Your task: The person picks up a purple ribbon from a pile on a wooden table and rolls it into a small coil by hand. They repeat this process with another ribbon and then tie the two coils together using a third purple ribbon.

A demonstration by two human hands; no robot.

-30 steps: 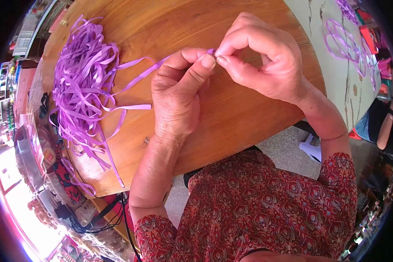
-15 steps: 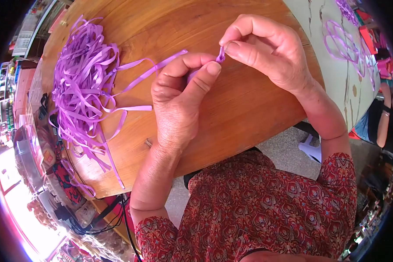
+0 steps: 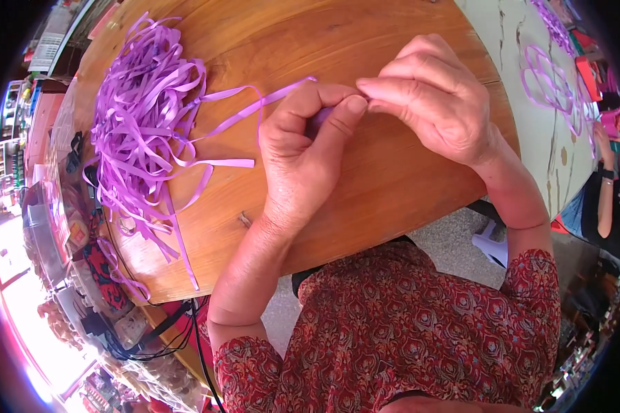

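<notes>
Your left hand pinches a purple ribbon; your right hand meets it, its grip impossible to tell; a ribbon heap lies leftward on the table.

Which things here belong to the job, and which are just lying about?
In use:
purple ribbon, pinched in the left hand
right hand, close beside it
ribbon pile on the wooden table

Seemingly lying about:
black cables
pale plastic thing on the floor

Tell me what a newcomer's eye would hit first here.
Probably the tangled purple heap on the wooden table's left side. Next, the left hand and right hand, close together at upper center, with ribbon showing in the left. The red patterned shirt fills the lower middle.
</notes>
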